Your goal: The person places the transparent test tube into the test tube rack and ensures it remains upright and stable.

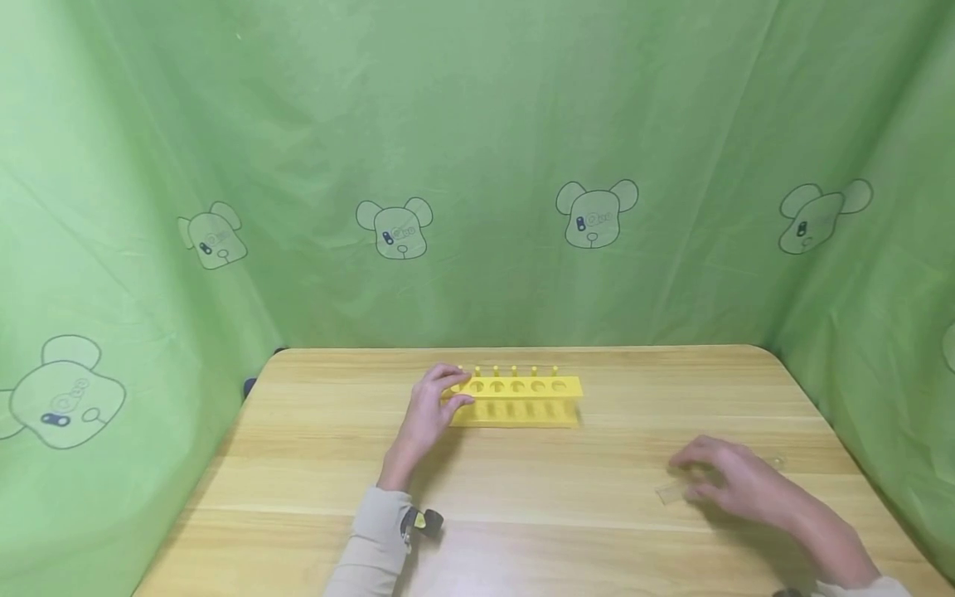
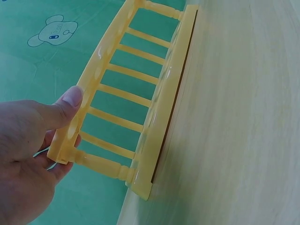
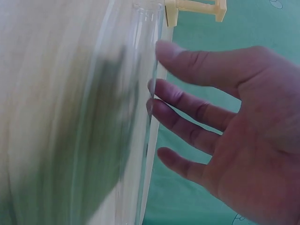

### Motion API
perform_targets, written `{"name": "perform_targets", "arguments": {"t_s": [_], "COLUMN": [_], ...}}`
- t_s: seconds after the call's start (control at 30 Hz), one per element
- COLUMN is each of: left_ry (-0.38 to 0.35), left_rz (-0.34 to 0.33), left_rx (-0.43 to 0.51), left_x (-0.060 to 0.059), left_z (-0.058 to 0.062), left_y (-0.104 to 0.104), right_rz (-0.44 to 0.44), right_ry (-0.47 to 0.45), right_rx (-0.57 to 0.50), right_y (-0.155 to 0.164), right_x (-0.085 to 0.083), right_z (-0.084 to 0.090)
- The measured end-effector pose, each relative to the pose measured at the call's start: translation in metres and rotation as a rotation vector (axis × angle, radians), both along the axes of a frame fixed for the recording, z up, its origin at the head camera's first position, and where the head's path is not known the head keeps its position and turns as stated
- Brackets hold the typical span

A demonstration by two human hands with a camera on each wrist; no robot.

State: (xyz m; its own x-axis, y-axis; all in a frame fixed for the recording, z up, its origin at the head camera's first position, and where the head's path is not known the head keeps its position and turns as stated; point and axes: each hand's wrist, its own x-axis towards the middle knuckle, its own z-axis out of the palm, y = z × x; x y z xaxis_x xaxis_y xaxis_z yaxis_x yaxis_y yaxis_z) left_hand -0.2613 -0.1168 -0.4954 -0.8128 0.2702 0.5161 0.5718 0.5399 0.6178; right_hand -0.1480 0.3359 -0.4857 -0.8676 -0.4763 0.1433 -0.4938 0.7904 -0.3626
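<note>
A wooden table (image 1: 313, 464) stands in front of a green curtain (image 1: 477, 124). The curtain has printed bear heads (image 1: 595, 214) in a row, and it also closes both sides.

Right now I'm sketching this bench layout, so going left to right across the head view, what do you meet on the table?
Left hand gripping the rack's end → yellow test tube rack → clear glass tube lying on the wooden table → right hand with its fingers at the tube.
</note>
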Motion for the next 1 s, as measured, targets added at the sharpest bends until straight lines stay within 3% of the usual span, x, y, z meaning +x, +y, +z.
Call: {"name": "perform_targets", "arguments": {"t_s": [0.33,0.57,1.0], "left_ry": [0.006,-0.002,-0.022], "left_rz": [0.001,-0.012,-0.021], "left_rx": [0.011,0.023,0.006], "left_x": [-0.001,-0.002,-0.002], "left_z": [-0.001,-0.001,0.002], "left_y": [-0.001,0.0,0.001], "right_rz": [-0.021,-0.001,0.017], "right_ry": [-0.057,-0.004,-0.038], "right_rx": [0.042,0.062,0.057], "right_y": [0.0,0.002,0.005], "right_x": [0.002,0.0,0.0], "right_z": [0.0,-0.005,-0.01]}}
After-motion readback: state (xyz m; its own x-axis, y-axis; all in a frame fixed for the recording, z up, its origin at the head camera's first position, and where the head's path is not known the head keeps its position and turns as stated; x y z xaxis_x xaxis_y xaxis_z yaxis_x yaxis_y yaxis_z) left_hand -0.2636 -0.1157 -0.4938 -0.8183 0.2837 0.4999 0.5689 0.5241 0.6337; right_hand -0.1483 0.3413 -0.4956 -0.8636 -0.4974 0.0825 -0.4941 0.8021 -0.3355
